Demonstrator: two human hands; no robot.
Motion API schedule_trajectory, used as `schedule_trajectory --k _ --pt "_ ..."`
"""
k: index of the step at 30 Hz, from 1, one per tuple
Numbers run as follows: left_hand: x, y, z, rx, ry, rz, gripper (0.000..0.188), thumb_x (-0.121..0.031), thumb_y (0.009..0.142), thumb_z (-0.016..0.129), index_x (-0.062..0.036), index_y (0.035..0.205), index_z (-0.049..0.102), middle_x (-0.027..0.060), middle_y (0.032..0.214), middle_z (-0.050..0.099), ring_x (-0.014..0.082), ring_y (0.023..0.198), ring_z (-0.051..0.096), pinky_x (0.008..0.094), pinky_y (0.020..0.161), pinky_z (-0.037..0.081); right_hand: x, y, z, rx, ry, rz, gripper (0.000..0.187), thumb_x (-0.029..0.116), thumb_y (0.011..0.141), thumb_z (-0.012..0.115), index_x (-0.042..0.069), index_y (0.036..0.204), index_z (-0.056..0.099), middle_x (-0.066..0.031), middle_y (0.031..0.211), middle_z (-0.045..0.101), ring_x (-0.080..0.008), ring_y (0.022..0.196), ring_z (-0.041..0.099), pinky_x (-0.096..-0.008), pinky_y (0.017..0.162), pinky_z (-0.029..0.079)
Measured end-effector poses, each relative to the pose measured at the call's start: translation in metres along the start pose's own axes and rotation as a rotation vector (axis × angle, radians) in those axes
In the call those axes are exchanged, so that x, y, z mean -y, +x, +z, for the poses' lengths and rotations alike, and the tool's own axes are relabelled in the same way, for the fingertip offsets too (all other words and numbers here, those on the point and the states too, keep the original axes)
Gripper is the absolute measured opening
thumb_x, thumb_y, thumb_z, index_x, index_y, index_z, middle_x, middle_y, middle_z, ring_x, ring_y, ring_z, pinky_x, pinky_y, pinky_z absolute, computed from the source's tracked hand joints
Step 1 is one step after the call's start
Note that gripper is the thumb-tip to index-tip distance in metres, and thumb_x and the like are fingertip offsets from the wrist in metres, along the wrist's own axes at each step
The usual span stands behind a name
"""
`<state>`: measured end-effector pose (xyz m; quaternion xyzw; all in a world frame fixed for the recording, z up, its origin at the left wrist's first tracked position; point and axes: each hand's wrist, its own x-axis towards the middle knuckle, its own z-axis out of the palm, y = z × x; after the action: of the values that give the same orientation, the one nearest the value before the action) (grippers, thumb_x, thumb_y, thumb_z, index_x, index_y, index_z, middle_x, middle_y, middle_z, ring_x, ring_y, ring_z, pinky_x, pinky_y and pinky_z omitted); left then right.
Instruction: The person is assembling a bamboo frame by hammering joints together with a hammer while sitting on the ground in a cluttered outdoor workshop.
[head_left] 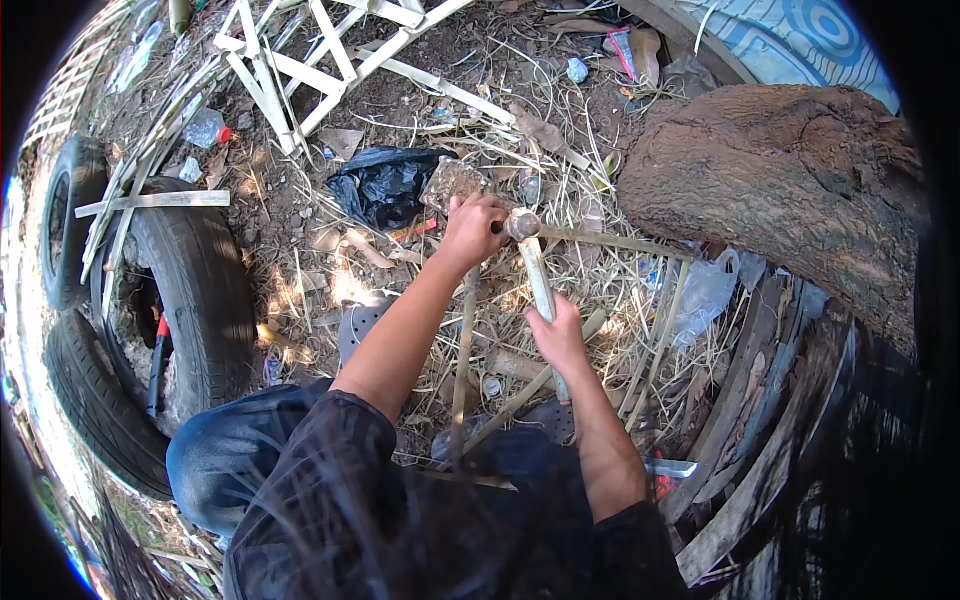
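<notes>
My right hand (556, 333) is wrapped round the pale handle of a hammer (539, 280). The hammer head is right beside my left hand (474, 230), whose fingers are closed at the corner where bamboo strips (610, 240) meet. One strip runs right from that corner and another runs back toward my body; more strips cross near my feet, forming a frame. Under and beyond my left fingers is a rough brick-like block (455, 182). My fingers hide the corner itself, and whether a nail is there I cannot tell.
Old tyres (200, 290) lie at the left, with a red-and-black handled tool (158, 365) inside one. A thick log (770, 180) is at the right. Beyond my hands are a black plastic bag (385, 187) and a bamboo lattice (330, 60). A blade (672, 467) lies near my right forearm.
</notes>
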<state>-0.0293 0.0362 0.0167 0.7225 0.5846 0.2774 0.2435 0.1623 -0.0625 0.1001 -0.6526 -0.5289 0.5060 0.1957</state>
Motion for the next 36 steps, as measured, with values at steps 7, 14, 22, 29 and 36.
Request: schedule_trajectory --k 7,14,22,29,36 --pt "0.002 -0.002 -0.004 -0.033 -0.020 0.021 0.013 -0.019 0.067 0.077 -0.0123 0.075 0.070 0.0009 0.088 0.065 0.0227 0.094 0.058 0.0407 0.081 0.035 -0.002 -0.001 0.006 -0.024 0.004 -0.027 0.017 0.012 0.082 0.066 -0.003 0.089 0.061 -0.0103 0.067 0.059 -0.0173 0.060 0.057 -0.0345 0.058 0.046" --pt "0.005 -0.002 0.003 -0.052 -0.028 0.054 0.012 -0.015 0.067 0.075 -0.0115 0.074 0.066 0.0019 0.087 0.064 0.0230 0.094 0.058 0.0405 0.082 0.035 -0.026 0.001 0.014 -0.085 0.120 0.102 0.029 0.015 0.081 0.066 -0.004 0.103 0.063 -0.0144 0.076 0.065 -0.0234 0.070 0.064 -0.0362 0.068 0.050" --pt "-0.006 -0.016 0.009 -0.018 0.102 0.101 0.012 -0.009 0.079 0.066 -0.0083 0.086 0.057 0.0086 0.085 0.060 0.0297 0.083 0.061 0.0439 0.084 0.038 -0.073 0.007 0.010 -0.212 0.120 0.096 0.020 0.017 0.082 0.063 0.000 0.093 0.062 -0.0116 0.070 0.066 -0.0210 0.062 0.065 -0.0370 0.060 0.050" --pt "0.012 -0.013 0.001 -0.023 0.119 0.266 0.032 0.002 0.070 0.063 -0.0088 0.096 0.049 0.0100 0.079 0.057 0.0308 0.074 0.059 0.0404 0.076 0.037 -0.055 0.007 0.006 -0.174 0.264 0.218 0.010 0.010 0.086 0.061 0.005 0.088 0.054 0.0010 0.060 0.051 -0.0095 0.043 0.047 -0.0275 0.037 0.037" --pt "0.025 -0.035 0.007 -0.122 0.137 0.296 0.024 0.000 0.076 0.062 -0.0111 0.093 0.050 0.0072 0.076 0.057 0.0271 0.072 0.059 0.0389 0.072 0.038 -0.043 0.007 0.006 -0.161 0.214 0.179 0.018 0.015 0.083 0.064 0.000 0.092 0.062 -0.0044 0.067 0.060 -0.0121 0.058 0.056 -0.0324 0.055 0.045"
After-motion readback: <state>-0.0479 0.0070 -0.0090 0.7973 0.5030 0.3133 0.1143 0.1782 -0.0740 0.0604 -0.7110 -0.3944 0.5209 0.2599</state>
